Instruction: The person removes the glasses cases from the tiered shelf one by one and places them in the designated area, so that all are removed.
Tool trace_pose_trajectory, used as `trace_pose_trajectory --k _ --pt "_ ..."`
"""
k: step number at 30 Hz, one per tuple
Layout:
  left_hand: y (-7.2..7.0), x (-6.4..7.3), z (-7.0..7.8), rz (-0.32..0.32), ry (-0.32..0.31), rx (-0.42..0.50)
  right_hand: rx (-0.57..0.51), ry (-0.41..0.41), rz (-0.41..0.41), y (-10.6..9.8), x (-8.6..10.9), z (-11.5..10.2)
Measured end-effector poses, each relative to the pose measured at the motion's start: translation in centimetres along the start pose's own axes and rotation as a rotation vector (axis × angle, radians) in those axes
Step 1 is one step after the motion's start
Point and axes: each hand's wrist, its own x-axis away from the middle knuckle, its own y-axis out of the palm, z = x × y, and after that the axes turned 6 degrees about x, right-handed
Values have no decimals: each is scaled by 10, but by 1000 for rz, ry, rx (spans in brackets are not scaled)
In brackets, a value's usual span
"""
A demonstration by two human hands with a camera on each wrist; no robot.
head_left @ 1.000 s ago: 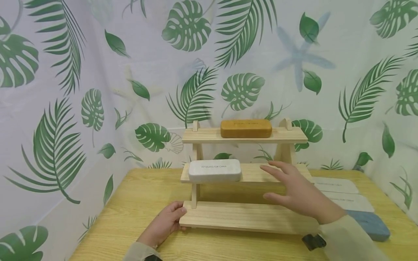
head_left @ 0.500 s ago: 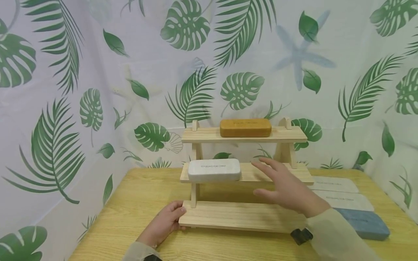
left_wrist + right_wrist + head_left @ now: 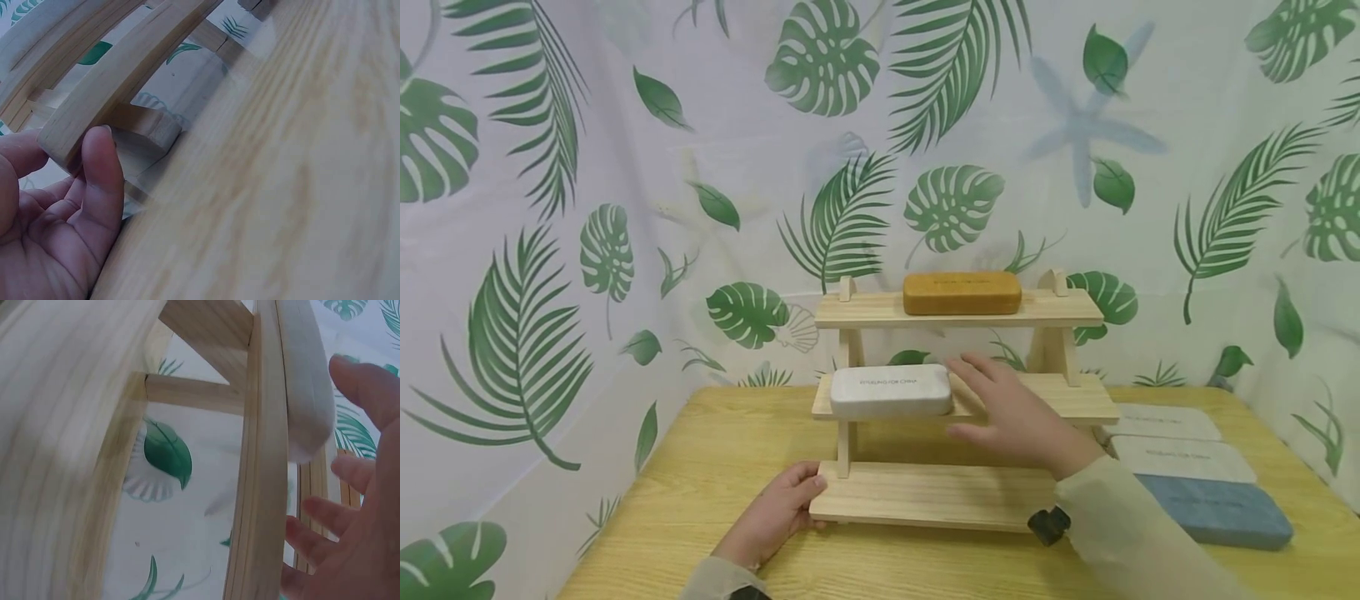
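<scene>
White case (image 3: 891, 390) lies flat, long axis left-right along the middle shelf (image 3: 1086, 401).

From the head we're looking forward and down, the whole wooden shelf (image 3: 940, 496) in frame. Left wrist: we're low over the table (image 3: 281, 187), tilted, close on the shelf's end. Right wrist: close again, turned sideways, and we share the white case (image 3: 306, 381) with the head view.

Behind the right hand (image 3: 1011, 414) is a long, plain beige fabric sleeve (image 3: 1123, 508) with a small, blocky black piece (image 3: 1049, 526) at its cuff; behind the left hand (image 3: 777, 510), a matching beige sleeve (image 3: 721, 580) and black fitting (image 3: 749, 593), partly out of view
</scene>
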Motion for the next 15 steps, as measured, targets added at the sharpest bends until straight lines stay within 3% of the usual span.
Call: trace_pose_trajectory --k 15 --pt "-2 1 0 -13 7 -4 9 28 -1 12 -22 -20"
